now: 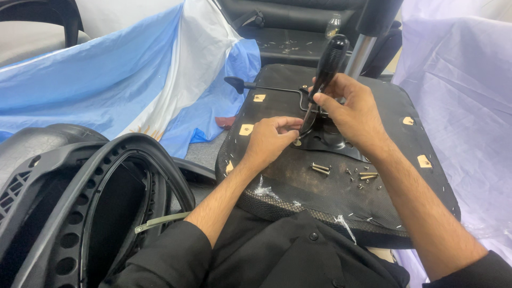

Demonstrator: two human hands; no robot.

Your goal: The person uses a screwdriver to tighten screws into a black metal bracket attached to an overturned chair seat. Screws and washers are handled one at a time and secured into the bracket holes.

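Screwdriver [326, 72]: black ribbed handle, steel shaft running down and to the left from the handle to the metal plate; handle stands tilted above the right hand.
Right hand [354, 114]: fingers pressed together around the lower end of the handle and the top of the shaft; the bulk of the handle juts free above the fist.
Left hand [269, 141]: fingertips [295, 126] pinched together at the shaft tip, apparently steadying a small screw; the screw itself is too small to confirm.
Handling, screwdriver: judged stiff, light, ribbing gives a sure hold; best taken on the ribbed handle, not the smooth shaft, which would likely slip under twist.
Position relative to grip: tip lies between the two hands, just below the right hand and touching the left fingertips.
Mechanism plate [333, 140]: black metal, lying on the seat underside, partly hidden by the right hand; judged rigid and heavy.
Lever rod [269, 88]: thin, black knob at its far end, reaching left from the plate.
Seat base [298, 176]: upturned, dark board with mesh edging, resting across the lap; judged bulky but stable.
Loose bolts and screws [344, 172]: scattered on the board near the right forearm; small, apt to roll.
Chair back frame [80, 197]: black plastic, at the left, apart from both hands.
Cloth [106, 85]: blue and white, spread beyond the seat.
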